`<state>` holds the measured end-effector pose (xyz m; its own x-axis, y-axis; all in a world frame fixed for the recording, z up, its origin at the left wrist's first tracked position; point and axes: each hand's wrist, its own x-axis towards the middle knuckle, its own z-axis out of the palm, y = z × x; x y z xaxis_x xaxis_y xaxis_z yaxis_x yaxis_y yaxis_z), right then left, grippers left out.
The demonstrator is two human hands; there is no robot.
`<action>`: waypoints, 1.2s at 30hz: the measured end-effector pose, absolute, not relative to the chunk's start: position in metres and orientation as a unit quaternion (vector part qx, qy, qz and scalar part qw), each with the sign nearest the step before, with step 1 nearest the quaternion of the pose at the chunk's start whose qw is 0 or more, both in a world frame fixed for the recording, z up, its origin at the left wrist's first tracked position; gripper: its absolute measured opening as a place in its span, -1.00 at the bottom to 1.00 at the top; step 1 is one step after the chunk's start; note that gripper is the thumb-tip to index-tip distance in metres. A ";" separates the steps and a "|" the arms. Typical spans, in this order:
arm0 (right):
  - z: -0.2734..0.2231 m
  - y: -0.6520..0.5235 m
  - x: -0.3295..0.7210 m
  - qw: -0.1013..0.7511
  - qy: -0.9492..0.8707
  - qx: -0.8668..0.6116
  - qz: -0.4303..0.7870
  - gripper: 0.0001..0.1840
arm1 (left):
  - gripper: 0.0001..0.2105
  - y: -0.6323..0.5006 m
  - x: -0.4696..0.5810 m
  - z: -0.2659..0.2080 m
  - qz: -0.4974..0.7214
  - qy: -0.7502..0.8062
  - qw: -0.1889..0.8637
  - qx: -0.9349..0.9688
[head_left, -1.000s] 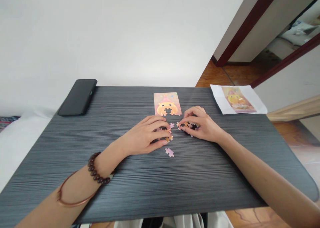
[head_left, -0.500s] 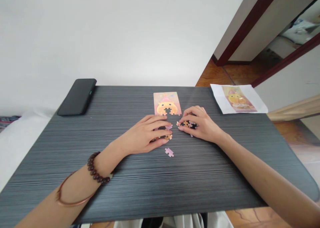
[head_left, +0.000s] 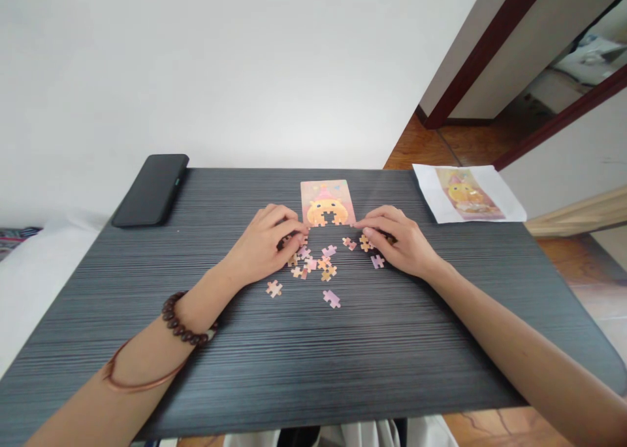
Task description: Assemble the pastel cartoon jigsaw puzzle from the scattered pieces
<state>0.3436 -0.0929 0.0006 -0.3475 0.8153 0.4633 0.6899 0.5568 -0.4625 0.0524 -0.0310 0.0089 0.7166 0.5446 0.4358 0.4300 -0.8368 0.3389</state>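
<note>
A partly assembled jigsaw puzzle point(head_left: 326, 195) lies flat near the table's far edge, showing a yellow animal in a pink hat; its lower edge is notched. My left hand point(head_left: 268, 243) rests at its lower left corner, fingertips against the edge, thumb apart from the fingers. At the lower right corner my right hand point(head_left: 398, 239) touches with its index finger, the other fingers curved over loose pieces. Several loose puzzle pieces point(head_left: 311, 264) are scattered between the hands. A lilac piece point(head_left: 332, 298) lies nearest me, and a pinkish one point(head_left: 274, 288) sits below my left hand.
A black phone-like slab point(head_left: 151, 189) lies at the table's far left. On the far right is a white sheet point(head_left: 507, 195) with a printed picture of the same animal. The dark grained table point(head_left: 274, 362) meets a white wall point(head_left: 274, 74) behind.
My left hand has moved up and left, uncovering loose pieces, to the puzzle's lower left corner. My right index finger has reached up to the lower right corner.
</note>
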 end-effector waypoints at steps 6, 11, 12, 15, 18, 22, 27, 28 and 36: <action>0.004 -0.089 0.360 0.300 -0.798 -0.520 0.051 -0.82 | -0.81 -0.025 0.047 0.008 0.252 0.278 0.149 0.915; 0.005 -0.088 0.367 0.268 -0.833 -0.464 0.137 -0.80 | -0.81 -0.026 0.048 0.009 0.224 0.261 0.177 0.922; 0.006 -0.088 0.366 0.264 -0.839 -0.452 0.148 -0.81 | -0.81 -0.026 0.048 0.009 0.222 0.257 0.178 0.923; 0.008 -0.088 0.363 0.255 -0.850 -0.433 0.157 -0.88 | -0.82 -0.025 0.048 0.009 0.223 0.244 0.184 0.926; 0.010 -0.089 0.360 0.250 -0.856 -0.425 0.156 -0.88 | -0.82 -0.025 0.048 0.010 0.217 0.230 0.194 0.929; 0.009 -0.090 0.359 0.252 -0.858 -0.416 0.163 -0.84 | -0.82 -0.027 0.049 0.012 0.214 0.227 0.204 0.928; 0.010 -0.090 0.362 0.271 -0.848 -0.411 0.195 -0.52 | -0.83 -0.028 0.049 0.013 0.210 0.226 0.201 0.930; 0.010 -0.090 0.362 0.273 -0.846 -0.414 0.198 -0.49 | -0.83 -0.027 0.049 0.012 0.209 0.228 0.198 0.930; 0.010 -0.090 0.364 0.264 -0.846 -0.416 0.206 -0.58 | -0.80 -0.025 0.047 0.008 0.192 0.232 0.177 0.937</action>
